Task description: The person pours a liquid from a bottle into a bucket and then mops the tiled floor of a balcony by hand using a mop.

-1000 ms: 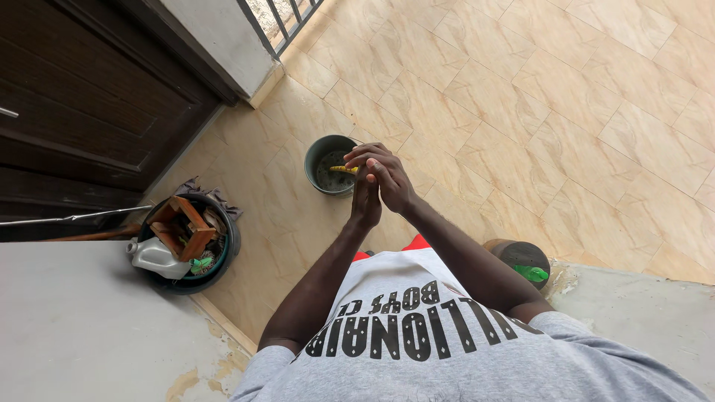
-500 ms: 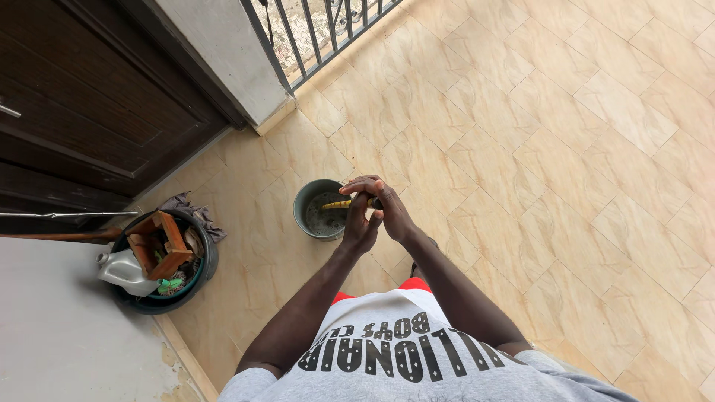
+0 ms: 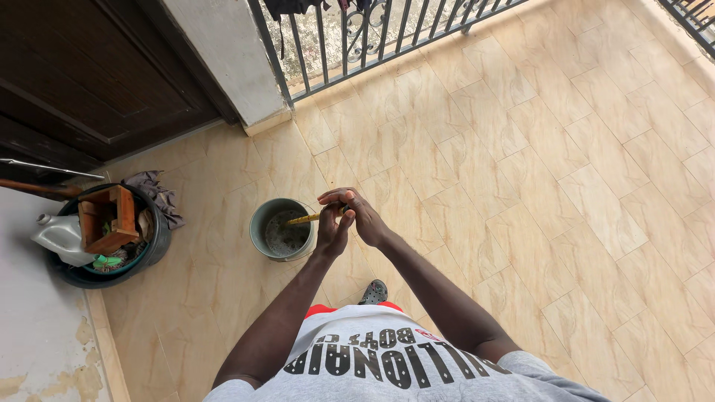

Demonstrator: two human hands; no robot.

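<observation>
Both hands, left (image 3: 328,232) and right (image 3: 356,216), close together around a yellow stick (image 3: 307,218) above the grey bucket (image 3: 261,231).

Yellow stick-like tool (image 3: 307,218): thin, straight, yellowish w/ darker end, lying near level, pointing to abt 9 o'clock from the hands. Its near end is pinched betw left hand (image 3: 328,233) and right hand (image 3: 356,216), both closed round it; far end reaches out over the small pot (image 3: 281,229). Pot: round, grey-green, upright on the tiled floor, open top, grey gritty stuff inside, sitting at 9 o'clock of the hands, just beside them
</observation>
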